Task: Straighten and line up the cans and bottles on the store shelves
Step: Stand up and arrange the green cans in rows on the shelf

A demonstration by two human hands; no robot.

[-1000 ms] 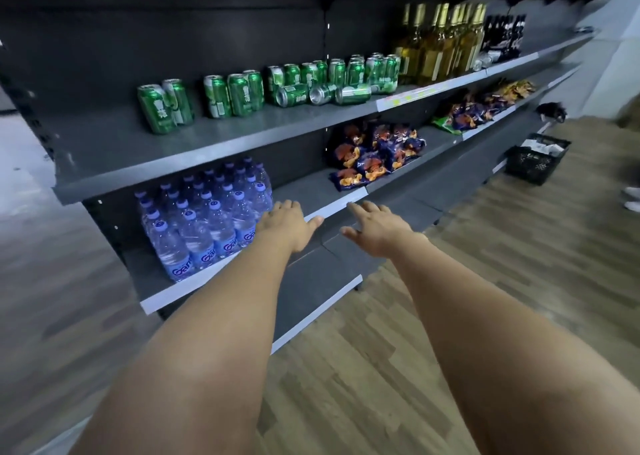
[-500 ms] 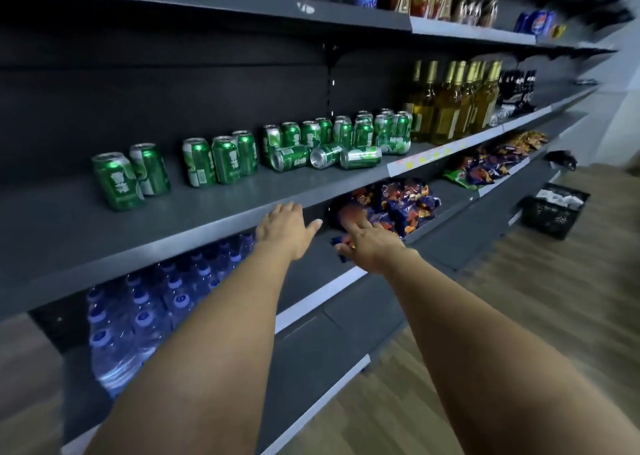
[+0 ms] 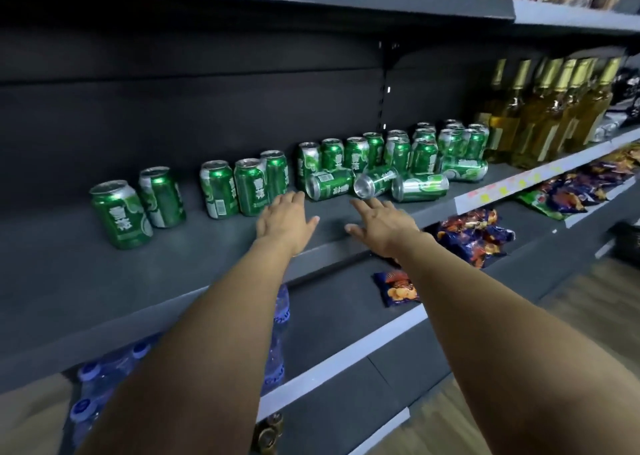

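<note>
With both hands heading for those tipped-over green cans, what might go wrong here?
1. The green metal cans lying on their sides could roll off the dark grey shelf's front edge if nudged; they are round.
2. The left hand reaches close past upright green cans, so it may topple them.
3. The right hand could push a fallen can into the packed upright row behind.

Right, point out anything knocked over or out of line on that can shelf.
Four green cans lie on their sides in front of the standing cans: one, one end-on, one, one. Further left, a pair and a trio stand apart, unevenly spaced.
</note>
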